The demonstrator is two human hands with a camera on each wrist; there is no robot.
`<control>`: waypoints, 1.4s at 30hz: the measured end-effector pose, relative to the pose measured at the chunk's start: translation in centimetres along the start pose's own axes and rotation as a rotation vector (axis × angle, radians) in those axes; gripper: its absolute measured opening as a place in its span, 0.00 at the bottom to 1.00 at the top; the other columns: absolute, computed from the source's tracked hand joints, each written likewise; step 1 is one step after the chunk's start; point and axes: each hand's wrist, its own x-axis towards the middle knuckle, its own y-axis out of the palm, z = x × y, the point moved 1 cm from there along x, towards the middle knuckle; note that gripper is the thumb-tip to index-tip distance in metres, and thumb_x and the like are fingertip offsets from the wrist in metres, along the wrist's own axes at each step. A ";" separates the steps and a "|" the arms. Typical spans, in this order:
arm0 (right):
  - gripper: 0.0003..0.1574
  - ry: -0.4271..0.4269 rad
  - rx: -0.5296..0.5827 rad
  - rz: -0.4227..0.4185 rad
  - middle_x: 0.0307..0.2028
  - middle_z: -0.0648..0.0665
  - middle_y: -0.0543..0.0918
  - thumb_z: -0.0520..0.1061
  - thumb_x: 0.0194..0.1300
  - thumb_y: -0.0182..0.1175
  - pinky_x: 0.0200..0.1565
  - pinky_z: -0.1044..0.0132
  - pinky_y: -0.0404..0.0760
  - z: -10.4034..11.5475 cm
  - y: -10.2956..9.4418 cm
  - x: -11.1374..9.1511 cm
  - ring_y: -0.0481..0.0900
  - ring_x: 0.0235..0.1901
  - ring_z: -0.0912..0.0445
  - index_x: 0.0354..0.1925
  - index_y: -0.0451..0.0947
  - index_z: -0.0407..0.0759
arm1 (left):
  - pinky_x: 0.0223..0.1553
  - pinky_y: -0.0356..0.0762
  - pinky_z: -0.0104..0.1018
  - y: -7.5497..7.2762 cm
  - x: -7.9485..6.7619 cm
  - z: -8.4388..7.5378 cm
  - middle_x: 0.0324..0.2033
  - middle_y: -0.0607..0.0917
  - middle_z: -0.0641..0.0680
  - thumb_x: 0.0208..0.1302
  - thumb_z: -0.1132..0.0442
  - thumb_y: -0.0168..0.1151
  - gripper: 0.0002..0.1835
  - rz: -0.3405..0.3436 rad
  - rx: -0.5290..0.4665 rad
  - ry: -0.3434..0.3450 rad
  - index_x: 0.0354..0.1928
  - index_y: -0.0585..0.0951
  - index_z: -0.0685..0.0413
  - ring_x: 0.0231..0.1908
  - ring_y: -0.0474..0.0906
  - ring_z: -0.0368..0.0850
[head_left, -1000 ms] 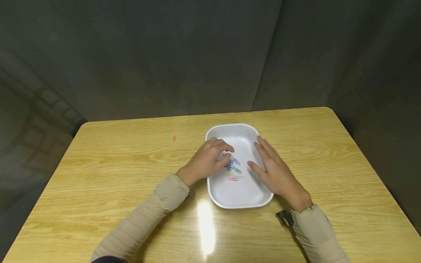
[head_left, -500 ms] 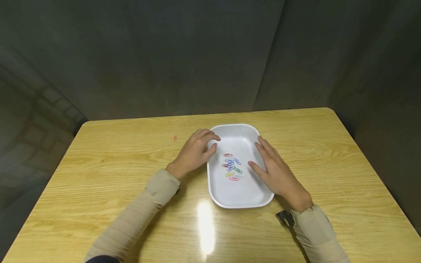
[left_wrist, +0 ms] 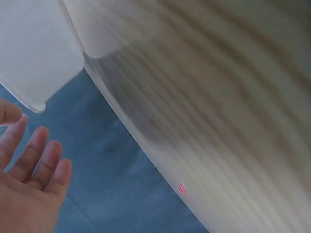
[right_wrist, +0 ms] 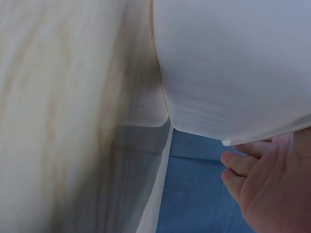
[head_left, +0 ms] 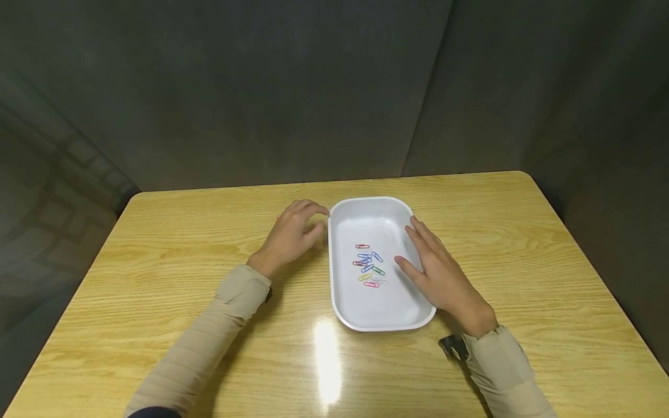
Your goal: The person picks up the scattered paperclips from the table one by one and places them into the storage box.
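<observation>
A white tray (head_left: 384, 310) lies on the wooden table, with several coloured paperclips (head_left: 378, 270) spread over the middle of its floor: blue, red, green, yellow and pink. My left hand (head_left: 292, 232) is in the air just left of the tray, fingers loosely bent and nothing held. In the left wrist view a lone red paperclip (left_wrist: 181, 188) lies on the table; in the head view that hand mostly covers it. My right hand (head_left: 439, 270) rests at the tray's right rim, fingers extended along it and thumb over the inside.
The wooden table (head_left: 172, 278) reaches out on both sides of the tray, its far edge meeting a dark curtain (head_left: 272, 104). A black strap buckle (head_left: 452, 346) hangs at the right wrist.
My left hand has moved from over the paperclips out past the tray's left rim, towards the lone red paperclip. My right hand and the tray stay in place.
</observation>
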 end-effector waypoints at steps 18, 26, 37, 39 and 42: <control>0.47 -0.002 -0.004 0.001 0.79 0.38 0.44 0.60 0.74 0.51 0.74 0.38 0.51 0.2 0.1 0.0 0.44 0.78 0.38 0.76 0.50 0.35 | 0.58 0.72 0.51 -1.6 -0.8 3.1 0.56 0.80 0.61 0.66 0.63 0.61 0.24 0.117 0.124 -0.176 0.63 0.74 0.60 0.55 0.73 0.58; 0.47 0.003 -0.002 0.005 0.79 0.38 0.44 0.60 0.74 0.51 0.74 0.38 0.50 0.3 0.1 -0.1 0.44 0.78 0.38 0.76 0.50 0.34 | 0.60 0.71 0.54 -2.5 -1.3 4.3 0.58 0.78 0.63 0.67 0.64 0.62 0.25 0.152 0.123 -0.218 0.65 0.72 0.60 0.59 0.71 0.60; 0.47 0.000 -0.002 0.003 0.79 0.38 0.44 0.60 0.74 0.51 0.73 0.38 0.51 0.3 0.0 -0.1 0.45 0.77 0.38 0.76 0.50 0.34 | 0.50 0.75 0.52 -3.6 -1.6 6.5 0.45 0.82 0.63 0.68 0.63 0.61 0.21 0.167 0.244 -0.255 0.60 0.77 0.65 0.47 0.76 0.60; 0.47 0.000 0.000 0.004 0.79 0.38 0.44 0.60 0.74 0.51 0.73 0.38 0.51 0.3 0.0 -0.2 0.45 0.78 0.38 0.76 0.50 0.34 | 0.48 0.76 0.51 -3.7 -1.7 6.7 0.43 0.82 0.64 0.69 0.63 0.60 0.20 0.179 0.248 -0.269 0.59 0.77 0.67 0.45 0.77 0.60; 0.47 -0.002 0.000 0.003 0.79 0.38 0.44 0.60 0.74 0.51 0.73 0.39 0.51 0.3 0.0 -0.2 0.45 0.78 0.38 0.76 0.50 0.34 | 0.45 0.77 0.50 -3.8 -1.9 6.9 0.41 0.83 0.63 0.69 0.63 0.60 0.18 0.200 0.251 -0.292 0.56 0.79 0.67 0.43 0.78 0.59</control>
